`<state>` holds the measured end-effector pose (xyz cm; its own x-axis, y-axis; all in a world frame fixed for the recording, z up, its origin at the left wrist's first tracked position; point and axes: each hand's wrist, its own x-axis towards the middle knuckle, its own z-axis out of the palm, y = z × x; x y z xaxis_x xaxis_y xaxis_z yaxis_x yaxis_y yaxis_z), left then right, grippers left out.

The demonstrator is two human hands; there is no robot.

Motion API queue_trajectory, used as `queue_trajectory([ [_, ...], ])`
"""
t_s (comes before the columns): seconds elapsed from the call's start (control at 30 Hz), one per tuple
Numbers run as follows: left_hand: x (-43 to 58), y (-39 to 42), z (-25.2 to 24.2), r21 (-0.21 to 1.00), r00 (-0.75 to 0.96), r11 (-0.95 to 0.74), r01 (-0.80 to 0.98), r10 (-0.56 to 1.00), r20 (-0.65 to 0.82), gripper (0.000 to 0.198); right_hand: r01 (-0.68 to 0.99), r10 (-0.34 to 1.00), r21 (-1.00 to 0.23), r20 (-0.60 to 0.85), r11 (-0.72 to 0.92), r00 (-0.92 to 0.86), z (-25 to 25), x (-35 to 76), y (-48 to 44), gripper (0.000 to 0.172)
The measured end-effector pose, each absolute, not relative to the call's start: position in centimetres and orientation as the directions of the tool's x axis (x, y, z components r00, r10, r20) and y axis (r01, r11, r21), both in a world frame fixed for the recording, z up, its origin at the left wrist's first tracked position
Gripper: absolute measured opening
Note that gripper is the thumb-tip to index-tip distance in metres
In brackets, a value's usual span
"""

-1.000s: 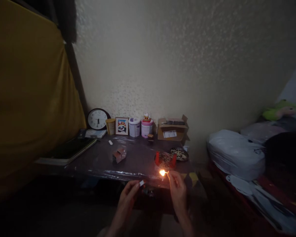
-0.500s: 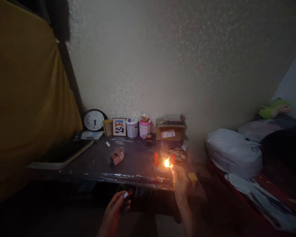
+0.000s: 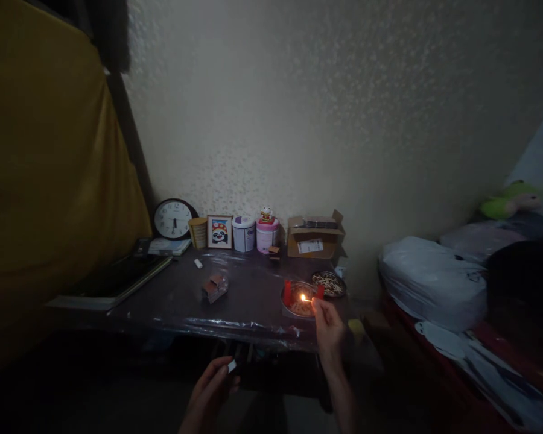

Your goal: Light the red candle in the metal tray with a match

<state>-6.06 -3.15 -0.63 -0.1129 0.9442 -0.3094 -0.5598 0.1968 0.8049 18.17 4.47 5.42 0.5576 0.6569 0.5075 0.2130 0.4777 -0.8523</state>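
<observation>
Pinched in the fingers of my right hand [image 3: 328, 325] is a burning match [image 3: 306, 299], its small flame pointing left. Below the flame is a round metal dish [image 3: 294, 313], with red candle-like pieces [image 3: 288, 293] standing at its sides. Just behind it lies a second round dish [image 3: 342, 292] full of matchsticks [image 3: 327, 283]. My left hand [image 3: 210, 383] is closed in front of the table edge, holding a small matchbox [image 3: 232, 365] of which mostly a white end shows; the rest is dark.
On the dark, plastic-covered table [image 3: 248, 289] lies a wrapped bundle of small boxes [image 3: 215, 288]. Along the wall stand a clock [image 3: 172, 219], a framed panda picture [image 3: 219, 232], tubs [image 3: 244, 234] and a cardboard box [image 3: 314, 238]. White bags [image 3: 429, 280] are at the right.
The match flame has shrunk from a bright flare to a small flame, and the scene is darker. Both hands have barely moved.
</observation>
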Motion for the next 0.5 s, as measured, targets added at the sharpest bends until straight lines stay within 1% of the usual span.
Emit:
queue_trajectory([
  [0.23,-6.3,-3.6,0.0,0.831,-0.063,0.207,-0.516,0.959,-0.278,0.036,0.168,0.702,-0.876,0.466,0.452,0.539,5.9,17.9,4.9,0.024],
  [0.37,-6.3,-3.4,-0.1,0.816,-0.109,0.214,-0.537,0.942,-0.318,0.039,0.152,0.713,-0.871,0.473,0.468,0.518,6.2,17.6,5.5,0.025],
  [0.5,-6.2,-3.6,0.0,0.815,-0.068,0.201,-0.543,0.957,-0.282,0.034,0.140,0.719,-0.867,0.479,0.479,0.504,6.3,17.5,6.4,0.023],
])
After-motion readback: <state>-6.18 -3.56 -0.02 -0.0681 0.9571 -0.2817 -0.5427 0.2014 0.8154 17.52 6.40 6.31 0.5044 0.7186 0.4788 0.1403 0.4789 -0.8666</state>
